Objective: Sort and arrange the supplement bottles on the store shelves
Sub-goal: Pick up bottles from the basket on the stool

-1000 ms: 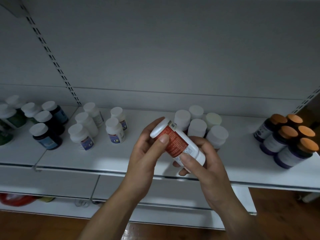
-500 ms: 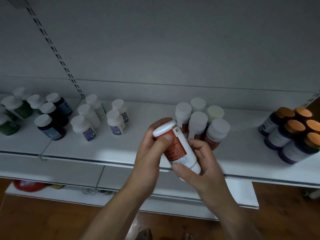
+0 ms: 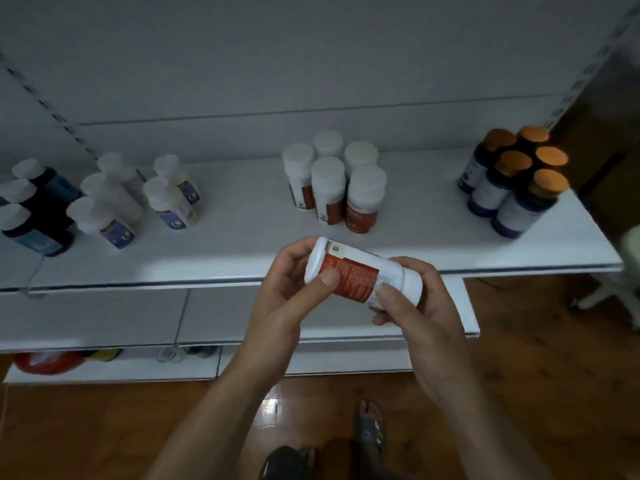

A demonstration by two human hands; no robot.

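- Bottle (image 3: 360,273), red label, lies tilted in both hands, in front of the shelf (image 3: 242,244) edge.
- Left hand (image 3: 287,299) grips its base end; right hand (image 3: 415,306) grips its cap end.

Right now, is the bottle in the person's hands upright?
No, the bottle lies nearly sideways between the left hand and right hand.

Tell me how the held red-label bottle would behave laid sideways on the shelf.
The held bottle is cylindrical, so it would likely roll on the flat shelf. Its plastic looks rigid and smooth, perhaps slippery; the left hand and right hand grip it at both ends.
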